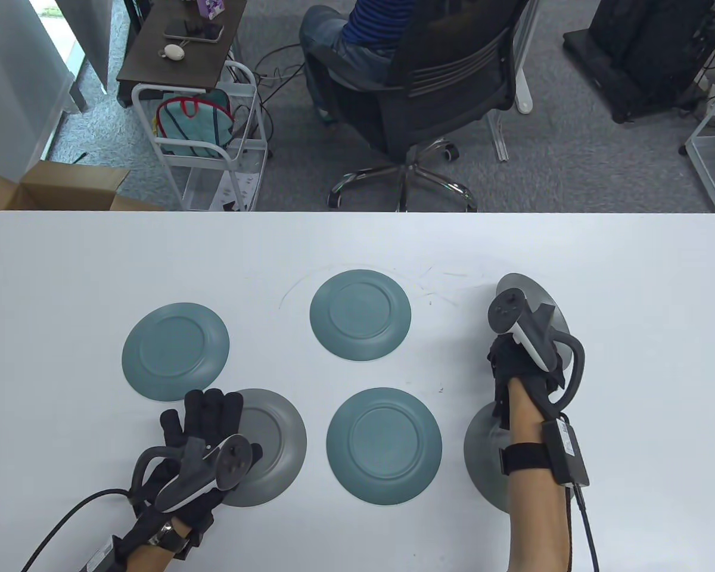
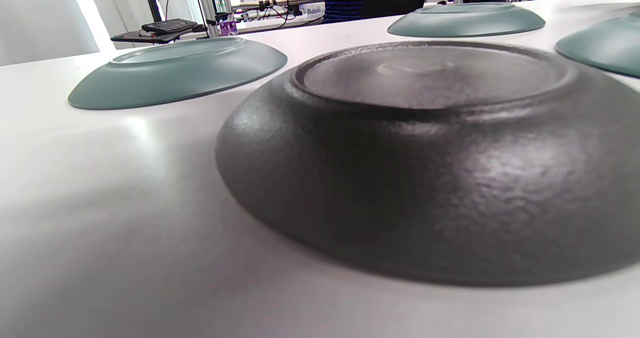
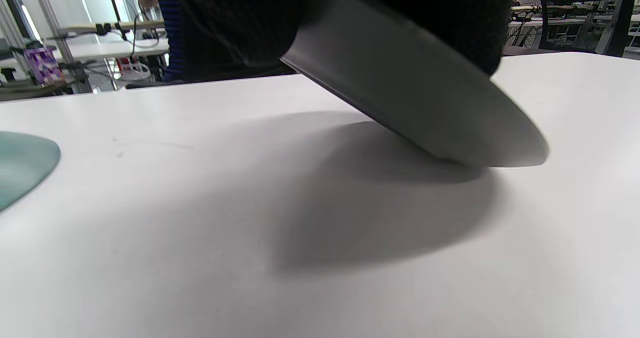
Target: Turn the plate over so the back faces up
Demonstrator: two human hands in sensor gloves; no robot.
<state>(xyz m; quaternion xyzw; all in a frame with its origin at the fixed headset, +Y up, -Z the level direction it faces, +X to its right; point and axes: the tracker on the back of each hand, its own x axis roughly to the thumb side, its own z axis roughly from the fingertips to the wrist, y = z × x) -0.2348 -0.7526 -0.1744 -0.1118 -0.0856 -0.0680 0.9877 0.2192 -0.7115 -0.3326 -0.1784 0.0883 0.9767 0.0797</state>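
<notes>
My right hand (image 1: 508, 353) grips a grey plate (image 1: 536, 289) at the table's right and holds it tilted. In the right wrist view the plate (image 3: 415, 103) slants down from my gloved fingers (image 3: 235, 23), and its far edge is at the table. My left hand (image 1: 205, 411) lies open with its fingers stretched over the left rim of another grey plate (image 1: 274, 441). That plate lies back up, its foot ring showing in the left wrist view (image 2: 430, 153). I cannot tell whether the fingers touch it.
Three teal plates lie back up: one at the left (image 1: 176, 350), one at mid-back (image 1: 360, 314), one at mid-front (image 1: 384, 445). A third grey plate (image 1: 482, 447) lies partly under my right forearm. The white table (image 1: 357, 238) ends at the back; an office chair stands beyond.
</notes>
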